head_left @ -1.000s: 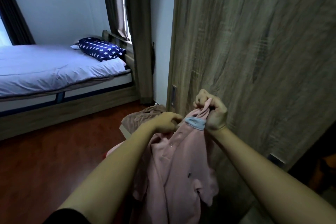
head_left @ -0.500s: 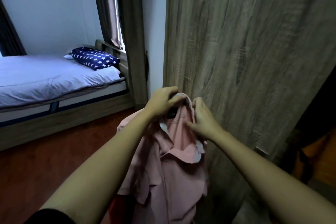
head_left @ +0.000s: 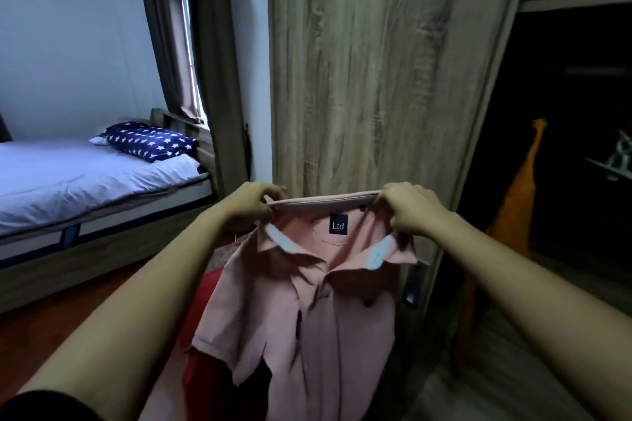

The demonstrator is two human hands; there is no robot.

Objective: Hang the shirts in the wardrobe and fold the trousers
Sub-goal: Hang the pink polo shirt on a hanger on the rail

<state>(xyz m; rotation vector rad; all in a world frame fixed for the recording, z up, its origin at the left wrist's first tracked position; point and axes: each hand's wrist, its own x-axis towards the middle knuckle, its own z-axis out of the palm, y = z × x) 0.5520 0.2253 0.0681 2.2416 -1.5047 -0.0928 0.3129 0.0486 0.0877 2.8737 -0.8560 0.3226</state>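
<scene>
Two hands are stretching a pink polo shirt [head_left: 318, 311] by its neck, the left hand [head_left: 254, 200] pinching one side, the right hand [head_left: 408, 208] gripping the other. Behind it, the wardrobe door [head_left: 376, 79] is standing open, an orange garment [head_left: 516, 202] hanging inside.

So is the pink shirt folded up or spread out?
Spread out. The left hand and right hand hold the pink shirt wide at its neck, and its front hangs down unfolded.
</scene>
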